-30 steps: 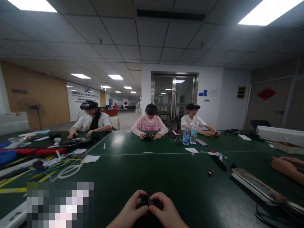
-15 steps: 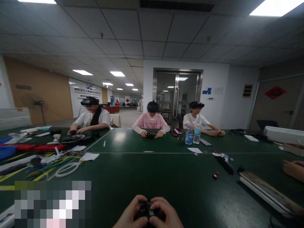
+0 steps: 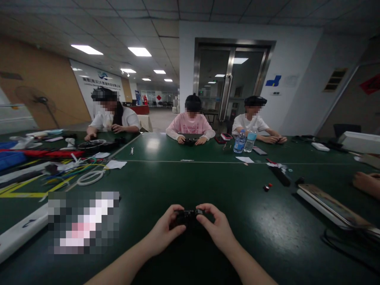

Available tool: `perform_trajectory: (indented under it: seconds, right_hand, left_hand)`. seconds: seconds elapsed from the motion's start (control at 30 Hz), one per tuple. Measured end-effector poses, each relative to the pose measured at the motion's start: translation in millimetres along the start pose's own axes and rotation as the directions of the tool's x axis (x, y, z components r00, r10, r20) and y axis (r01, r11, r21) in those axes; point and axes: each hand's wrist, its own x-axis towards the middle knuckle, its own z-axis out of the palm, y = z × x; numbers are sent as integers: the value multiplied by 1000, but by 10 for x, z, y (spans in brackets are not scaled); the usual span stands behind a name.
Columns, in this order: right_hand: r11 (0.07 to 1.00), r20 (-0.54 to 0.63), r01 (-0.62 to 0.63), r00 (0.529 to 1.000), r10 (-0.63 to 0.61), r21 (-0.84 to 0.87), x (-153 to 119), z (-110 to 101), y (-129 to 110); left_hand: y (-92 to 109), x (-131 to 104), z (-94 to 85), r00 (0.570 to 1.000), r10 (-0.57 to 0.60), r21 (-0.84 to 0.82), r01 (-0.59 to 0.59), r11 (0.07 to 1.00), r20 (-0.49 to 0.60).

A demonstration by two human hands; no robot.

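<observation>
Between my two hands is a small black object [image 3: 189, 214], held just above the dark green table [image 3: 154, 190]. My left hand [image 3: 166, 231] grips its left end, with the fingers on top and the thumb stretched below. At its right end, my right hand [image 3: 216, 225] pinches it between thumb and fingertips. The object's details are too dark to make out.
Cables [image 3: 90, 177] and tools lie on the left, near a white power strip [image 3: 23, 231]. To the right are a phone [image 3: 332, 204] on a white box and small red and black parts [image 3: 266, 187]. Two bottles [image 3: 239, 141] stand farther back. Three people sit opposite.
The view has tilted down, so more of my forearms shows. My hands appear higher in view and farther apart, the thumbs less folded over the black object, which is more exposed.
</observation>
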Motion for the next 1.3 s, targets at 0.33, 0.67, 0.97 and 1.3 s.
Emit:
perform_trajectory:
  seconds: [0.33,0.67,0.97,1.3]
  right_hand:
    - [993,-139,-19,990,35,115,127,-371,250]
    - [992,-214,-8,976,36,129,122,-466,192]
    - [997,-67,-49,996,52,52,82,-364,135]
    - [997,115,16,993,-7,-76,-18,-135,-25]
  left_hand:
    - [134,-36,-41,994,-104,12,103,995,19]
    - [18,-27,-45,997,-74,-51,74,996,-8]
    - [42,-16,-30,998,-56,-58,57,997,21]
    - [74,-18,-20,998,-59,-60,61,996,22]
